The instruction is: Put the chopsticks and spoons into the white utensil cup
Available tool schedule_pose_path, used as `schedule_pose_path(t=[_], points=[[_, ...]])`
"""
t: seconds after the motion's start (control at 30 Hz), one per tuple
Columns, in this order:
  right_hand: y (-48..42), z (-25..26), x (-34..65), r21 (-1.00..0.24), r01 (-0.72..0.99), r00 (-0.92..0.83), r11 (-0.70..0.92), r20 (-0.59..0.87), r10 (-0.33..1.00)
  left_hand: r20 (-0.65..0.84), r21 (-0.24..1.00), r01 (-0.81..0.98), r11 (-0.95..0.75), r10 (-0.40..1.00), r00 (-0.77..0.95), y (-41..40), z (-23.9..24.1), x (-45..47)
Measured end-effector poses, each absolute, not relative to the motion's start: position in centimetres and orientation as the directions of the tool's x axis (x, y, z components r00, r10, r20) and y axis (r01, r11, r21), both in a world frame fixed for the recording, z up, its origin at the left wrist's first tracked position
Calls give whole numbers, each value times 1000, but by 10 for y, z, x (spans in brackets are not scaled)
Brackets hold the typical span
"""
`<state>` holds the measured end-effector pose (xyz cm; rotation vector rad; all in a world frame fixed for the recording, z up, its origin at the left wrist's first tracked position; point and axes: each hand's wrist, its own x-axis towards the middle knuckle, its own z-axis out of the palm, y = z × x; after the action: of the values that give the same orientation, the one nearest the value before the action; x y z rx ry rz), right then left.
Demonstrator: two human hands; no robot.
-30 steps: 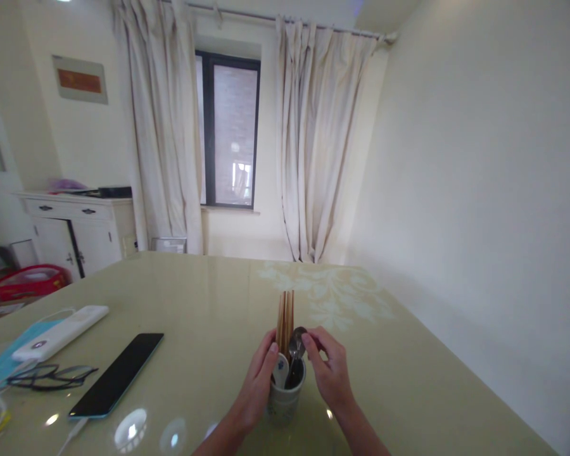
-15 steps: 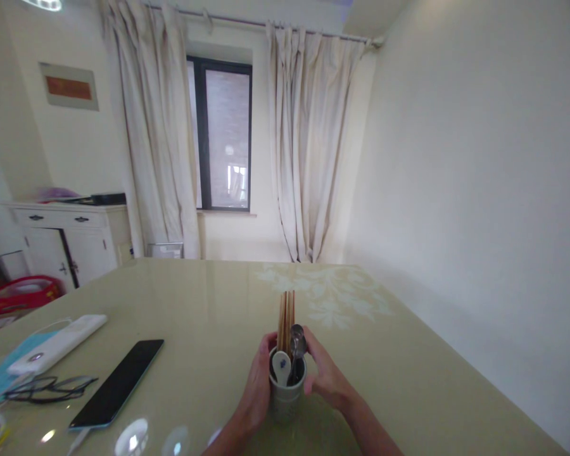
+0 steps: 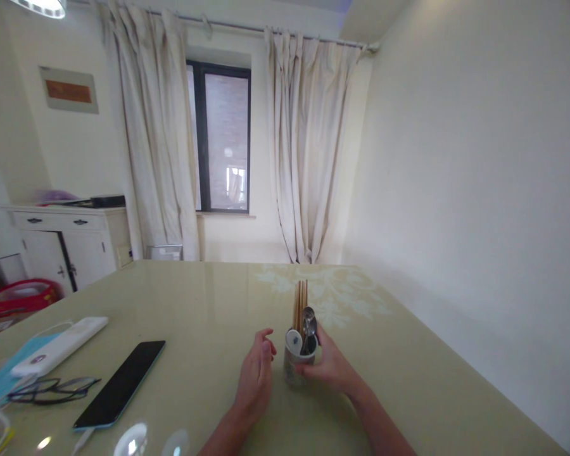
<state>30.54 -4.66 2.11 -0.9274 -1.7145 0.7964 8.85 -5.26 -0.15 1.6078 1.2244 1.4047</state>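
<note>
A pale utensil holder (image 3: 292, 372) stands upright on the glossy table, near its middle. Wooden chopsticks (image 3: 300, 304), metal spoons (image 3: 309, 324) and a white ceramic spoon (image 3: 294, 342) stick up out of it. My right hand (image 3: 330, 364) is wrapped around the holder from the right, thumb across its front and fingers behind. Just left of the holder, my left hand (image 3: 257, 373) is apart from it, its fingers loosely curved and nothing in them.
To the left lie a black phone (image 3: 120, 385) on a cable, folded eyeglasses (image 3: 52, 390), a white power strip-like bar (image 3: 61, 347) and a blue face mask (image 3: 9, 373). A white wall (image 3: 479, 221) runs along the table's right side.
My left hand has let go of the holder and drawn off to its left. The holder has shifted a little right and away from me, with my right hand on it.
</note>
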Motion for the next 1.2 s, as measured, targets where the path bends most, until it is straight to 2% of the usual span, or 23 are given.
schedule_pose_path(t=[0.07, 0.2, 0.3, 0.57, 0.83, 0.93, 1.0, 1.07, 1.1, 1.17, 1.2], points=[[-38, 18, 324, -821, 264, -120, 507, 493, 862, 344, 907, 259, -333, 939, 3, -51, -5, 88], [-18, 9, 363, -836, 314, 41, 451, 486, 873, 341, 887, 319, -334, 939, 35, -51, -8, 87], [-6, 3, 391, -841, 333, 218, 427, 509, 833, 346, 873, 347, -343, 937, 55, -51, -9, 86], [12, -12, 435, -896, 376, 551, 237, 422, 720, 397, 792, 439, -425, 904, 160, -50, -11, 87], [15, -16, 439, -892, 399, 612, 210, 430, 664, 385, 691, 553, -465, 885, 262, -51, -20, 94], [7, -10, 433, -880, 433, 663, 195, 457, 593, 405, 651, 574, -497, 867, 291, -54, -13, 93], [-1, -2, 420, -848, 484, 680, 213, 519, 519, 412, 618, 589, -521, 853, 322, -57, -7, 91], [-11, 7, 397, -755, 583, 627, 301, 653, 425, 416, 584, 614, -532, 845, 336, -57, -4, 90], [-15, 10, 382, -724, 592, 591, 353, 688, 421, 419, 564, 631, -533, 843, 337, -57, -4, 90], [-25, 13, 348, -744, 518, 493, 423, 663, 563, 422, 528, 656, -539, 837, 349, -55, -8, 91], [-30, 12, 330, -790, 445, 405, 423, 598, 691, 424, 516, 654, -553, 828, 366, -53, -11, 91]])
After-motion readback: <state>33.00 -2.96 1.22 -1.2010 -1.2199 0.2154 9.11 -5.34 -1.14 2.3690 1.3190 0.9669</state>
